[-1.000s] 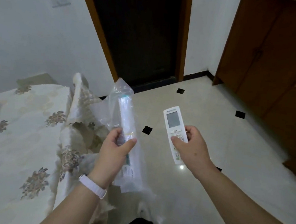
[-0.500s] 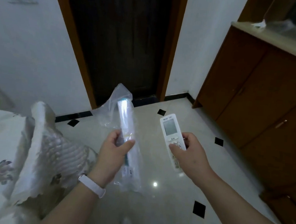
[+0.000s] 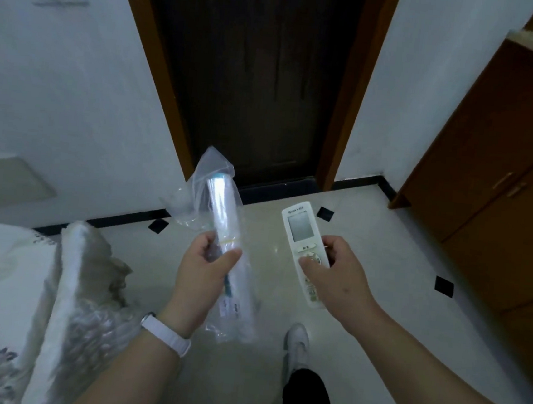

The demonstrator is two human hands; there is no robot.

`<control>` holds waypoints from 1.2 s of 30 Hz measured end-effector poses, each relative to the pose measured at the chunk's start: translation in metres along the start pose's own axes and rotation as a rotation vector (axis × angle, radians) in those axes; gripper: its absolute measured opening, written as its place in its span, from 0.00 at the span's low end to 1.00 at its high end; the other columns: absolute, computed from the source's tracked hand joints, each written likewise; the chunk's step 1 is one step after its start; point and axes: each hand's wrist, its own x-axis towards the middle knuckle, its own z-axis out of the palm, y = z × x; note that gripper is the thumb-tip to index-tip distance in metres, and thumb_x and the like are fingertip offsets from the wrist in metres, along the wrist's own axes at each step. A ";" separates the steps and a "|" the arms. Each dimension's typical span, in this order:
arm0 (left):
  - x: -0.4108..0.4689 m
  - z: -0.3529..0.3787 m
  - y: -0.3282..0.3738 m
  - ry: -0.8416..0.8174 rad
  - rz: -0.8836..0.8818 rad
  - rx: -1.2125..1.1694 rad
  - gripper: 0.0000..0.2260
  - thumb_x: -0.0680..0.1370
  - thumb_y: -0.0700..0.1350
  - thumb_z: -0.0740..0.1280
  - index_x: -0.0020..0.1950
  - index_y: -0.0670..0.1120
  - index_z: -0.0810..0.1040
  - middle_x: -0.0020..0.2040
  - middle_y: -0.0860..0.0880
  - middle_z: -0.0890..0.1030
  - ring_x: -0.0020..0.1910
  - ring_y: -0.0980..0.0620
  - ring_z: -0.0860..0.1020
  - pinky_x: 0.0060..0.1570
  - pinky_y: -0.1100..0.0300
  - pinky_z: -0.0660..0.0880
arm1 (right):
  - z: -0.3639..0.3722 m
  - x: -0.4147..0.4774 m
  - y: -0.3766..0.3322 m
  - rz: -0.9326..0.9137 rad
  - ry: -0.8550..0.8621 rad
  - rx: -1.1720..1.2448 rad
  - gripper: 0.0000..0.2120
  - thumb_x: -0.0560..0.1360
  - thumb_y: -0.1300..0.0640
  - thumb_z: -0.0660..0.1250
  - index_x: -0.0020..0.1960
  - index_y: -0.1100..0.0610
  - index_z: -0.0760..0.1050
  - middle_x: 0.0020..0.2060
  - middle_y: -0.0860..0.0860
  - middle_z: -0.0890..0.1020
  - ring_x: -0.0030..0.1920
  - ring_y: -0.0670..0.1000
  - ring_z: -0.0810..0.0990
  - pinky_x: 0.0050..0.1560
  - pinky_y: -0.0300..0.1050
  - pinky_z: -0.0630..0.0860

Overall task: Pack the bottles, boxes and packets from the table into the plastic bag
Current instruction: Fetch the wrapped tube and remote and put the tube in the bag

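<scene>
Right now we hold one thing in each hand, both lifted over the pale tiled floor in front of the dark wooden door. Our left hand is closed around the middle of a long white tube wrapped in a clear plastic bag. Its long axis runs nearly upright, top tilted slightly left and away from us, and loose plastic puffs out above the grip. Our right hand grips a slim white remote control with a grey screen, thumb resting on its buttons, screen end pointing away. The two stand side by side, apart, roughly parallel. The cloth-covered table with the floral pattern lies at our lower left, nearer the left hand. We judge that any packing turns back that way; no bottles, boxes or packets show from here.
</scene>
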 end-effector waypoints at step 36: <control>0.392 -0.056 0.058 0.476 -0.024 -0.138 0.07 0.77 0.39 0.71 0.53 0.47 0.79 0.48 0.46 0.85 0.46 0.44 0.84 0.43 0.53 0.81 | 0.157 0.437 -0.159 -0.129 -0.439 -0.104 0.12 0.75 0.57 0.70 0.57 0.49 0.73 0.49 0.42 0.81 0.48 0.43 0.80 0.40 0.38 0.75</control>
